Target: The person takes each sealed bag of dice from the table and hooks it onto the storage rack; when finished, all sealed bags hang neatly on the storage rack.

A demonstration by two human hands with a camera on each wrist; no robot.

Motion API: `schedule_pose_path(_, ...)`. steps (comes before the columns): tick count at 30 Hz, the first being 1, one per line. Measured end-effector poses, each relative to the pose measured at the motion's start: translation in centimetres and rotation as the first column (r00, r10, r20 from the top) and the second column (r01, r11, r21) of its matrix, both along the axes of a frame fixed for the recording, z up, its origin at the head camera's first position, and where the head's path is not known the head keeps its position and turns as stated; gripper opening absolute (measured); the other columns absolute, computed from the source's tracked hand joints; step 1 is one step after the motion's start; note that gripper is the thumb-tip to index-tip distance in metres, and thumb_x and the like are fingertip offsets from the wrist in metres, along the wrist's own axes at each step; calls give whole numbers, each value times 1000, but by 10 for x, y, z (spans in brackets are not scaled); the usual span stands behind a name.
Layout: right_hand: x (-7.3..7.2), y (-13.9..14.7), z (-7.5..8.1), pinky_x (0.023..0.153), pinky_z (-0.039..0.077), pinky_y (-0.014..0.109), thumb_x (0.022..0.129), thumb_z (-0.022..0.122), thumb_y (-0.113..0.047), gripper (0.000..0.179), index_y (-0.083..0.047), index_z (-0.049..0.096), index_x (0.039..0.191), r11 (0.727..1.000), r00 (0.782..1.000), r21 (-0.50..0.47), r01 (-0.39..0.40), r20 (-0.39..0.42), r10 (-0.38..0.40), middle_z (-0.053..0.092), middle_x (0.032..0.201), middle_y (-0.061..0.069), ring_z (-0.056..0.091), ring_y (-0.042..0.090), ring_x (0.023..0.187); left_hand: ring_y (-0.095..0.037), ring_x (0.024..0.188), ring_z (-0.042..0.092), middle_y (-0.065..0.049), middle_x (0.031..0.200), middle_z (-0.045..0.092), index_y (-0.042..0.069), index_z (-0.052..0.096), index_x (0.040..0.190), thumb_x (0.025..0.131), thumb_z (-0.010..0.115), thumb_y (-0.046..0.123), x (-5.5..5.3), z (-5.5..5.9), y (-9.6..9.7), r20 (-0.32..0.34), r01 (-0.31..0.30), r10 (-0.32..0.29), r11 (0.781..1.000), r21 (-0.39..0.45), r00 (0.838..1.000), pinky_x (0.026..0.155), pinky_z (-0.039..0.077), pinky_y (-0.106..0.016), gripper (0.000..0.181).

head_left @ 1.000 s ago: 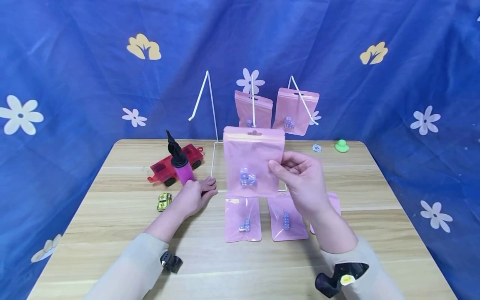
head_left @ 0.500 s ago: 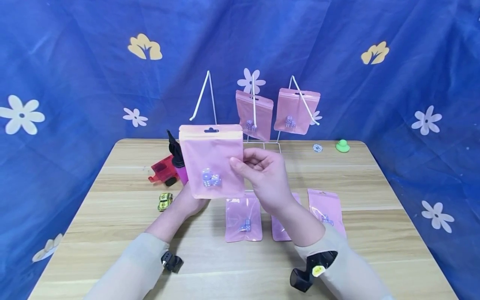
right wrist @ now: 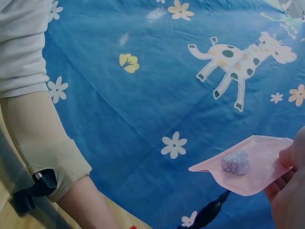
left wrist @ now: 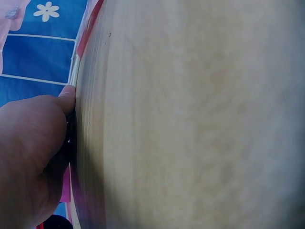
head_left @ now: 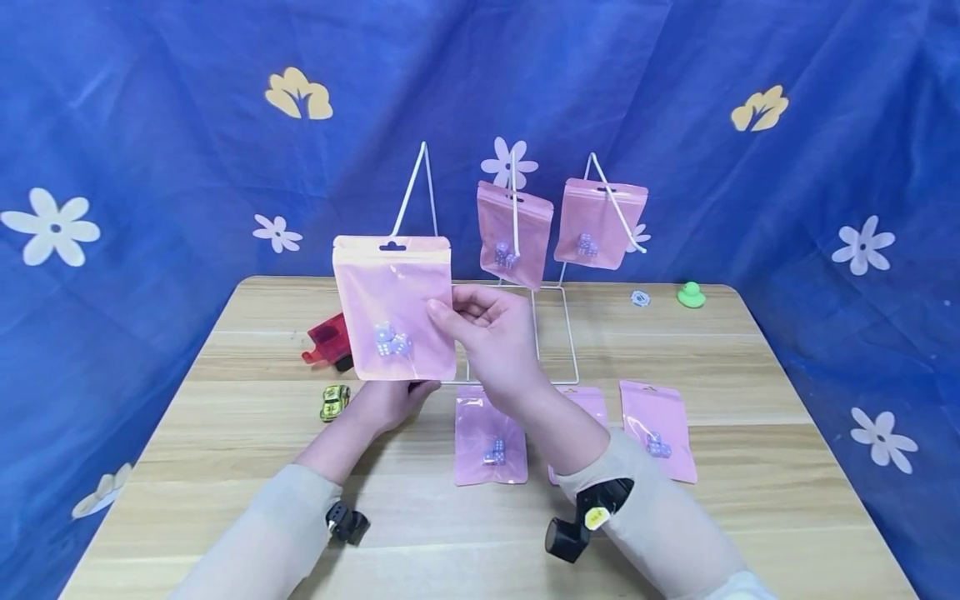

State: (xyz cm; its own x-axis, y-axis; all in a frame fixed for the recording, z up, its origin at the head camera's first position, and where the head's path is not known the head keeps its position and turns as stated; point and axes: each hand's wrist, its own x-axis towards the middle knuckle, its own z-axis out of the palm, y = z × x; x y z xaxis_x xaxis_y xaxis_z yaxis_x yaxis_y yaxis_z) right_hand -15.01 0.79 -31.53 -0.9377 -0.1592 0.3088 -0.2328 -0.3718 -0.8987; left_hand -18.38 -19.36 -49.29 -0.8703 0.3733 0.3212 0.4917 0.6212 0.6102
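Note:
My right hand pinches the right edge of a pink zip bag with dice inside, between thumb and fingers. The bag is upright, its hang hole near the tip of the left prong of a white wire rack; whether they touch I cannot tell. Partly behind this bag, my left hand holds the front left corner of the rack's base; the left wrist view shows its thumb by the wire, most fingers hidden. Two pink bags hang on the middle prong and right prong.
Pink bags with dice lie in front of the rack, one partly under my right forearm. On the left are a red toy wagon and a yellow toy car. A green duck and a small chip stand at the back right.
My right hand has carried the pink zip bag leftward, from before the middle prong to the left prong, and up slightly. The left hand has stayed at the rack's corner.

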Motion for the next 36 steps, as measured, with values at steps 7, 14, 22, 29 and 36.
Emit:
schedule_pose_path(7, -8, -9, -3, 73, 60, 22, 93, 71, 13, 14, 20, 69, 104, 1000, 998, 8, 22, 53, -23, 75, 87, 6, 68, 10, 78, -21, 92, 63, 0, 91, 62, 6, 64, 109, 92, 82, 4, 0, 2, 1, 42, -22, 22, 1000, -11, 999, 92, 54, -45, 25)
schedule_pose_path(14, -15, -13, -7, 69, 59, 22, 92, 72, 12, 10, 18, 70, 101, 999, 996, 1, 38, 77, -38, 75, 85, 8, 68, 11, 76, -18, 70, 55, 9, 65, 52, 12, 64, 72, 90, 81, -3, -2, 0, 2, -33, 43, -44, 999, -22, 998, 79, 51, -43, 29)
schedule_pose_path(22, -21, -16, -9, 68, 58, 21, 93, 71, 13, 9, 19, 70, 100, 999, 995, -5, 40, 92, -39, 74, 82, 5, 67, 9, 75, -21, 73, 52, 8, 66, 49, 14, 63, 68, 90, 82, -2, -2, -3, 1, -86, 61, -67, 996, -67, 994, 77, 49, -44, 32)
schedule_pose_path(29, -29, -19, -13, 66, 57, 19, 93, 72, 13, 4, 9, 73, 93, 999, 992, -10, 52, 114, -50, 75, 81, 6, 68, 8, 74, -25, 84, 70, -1, 80, 73, 5, 80, 85, 89, 84, 2, -2, -3, 0, -139, 39, -51, 995, -89, 989, 86, 58, -47, 7)
schedule_pose_path(36, -39, -16, -15, 66, 56, 19, 93, 70, 14, 4, 15, 71, 97, 998, 994, -6, 67, 90, -66, 73, 81, 3, 67, 8, 74, -38, 110, 74, -22, 106, 77, -8, 81, 102, 88, 84, 0, -1, -6, -1, -182, 64, -70, 997, -39, 981, 99, 57, -50, 17)
